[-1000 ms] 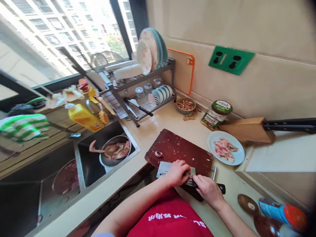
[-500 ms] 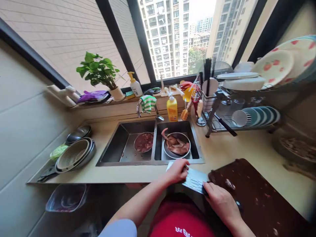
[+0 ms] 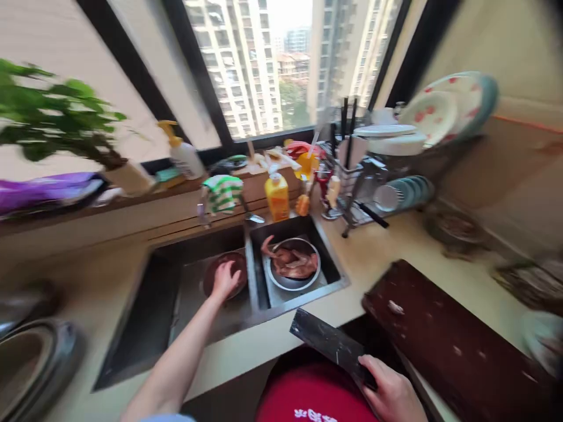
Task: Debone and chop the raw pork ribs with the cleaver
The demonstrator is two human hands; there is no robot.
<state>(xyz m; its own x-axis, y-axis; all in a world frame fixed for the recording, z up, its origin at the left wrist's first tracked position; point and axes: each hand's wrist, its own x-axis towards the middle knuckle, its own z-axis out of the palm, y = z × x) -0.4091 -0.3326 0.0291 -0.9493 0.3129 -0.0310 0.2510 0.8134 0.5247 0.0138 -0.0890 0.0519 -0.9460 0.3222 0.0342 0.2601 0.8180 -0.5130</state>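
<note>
My left hand (image 3: pixel 224 279) reaches into the left basin of the sink (image 3: pixel 176 305) and rests over a metal bowl of dark red meat (image 3: pixel 235 266); its fingers are curled down and what they hold is hidden. My right hand (image 3: pixel 389 395) grips the handle of a cleaver (image 3: pixel 328 341), whose dark blade points left above the counter's front edge. In the right basin a metal bowl holds a raw plucked bird (image 3: pixel 292 264). A dark red cutting board (image 3: pixel 444 334) lies to the right of the cleaver.
A yellow detergent bottle (image 3: pixel 277 198), a striped cloth over the tap (image 3: pixel 223 192) and a dish rack with plates and bowls (image 3: pixel 387 176) stand behind the sink. Stacked metal bowls (image 3: pixel 30 357) sit at the far left. A potted plant (image 3: pixel 65 129) is on the sill.
My left hand left the cleaver blade and moved into the left basin onto the meat bowl. The cleaver stayed in my right hand, now turned blade-left. The view swung further left.
</note>
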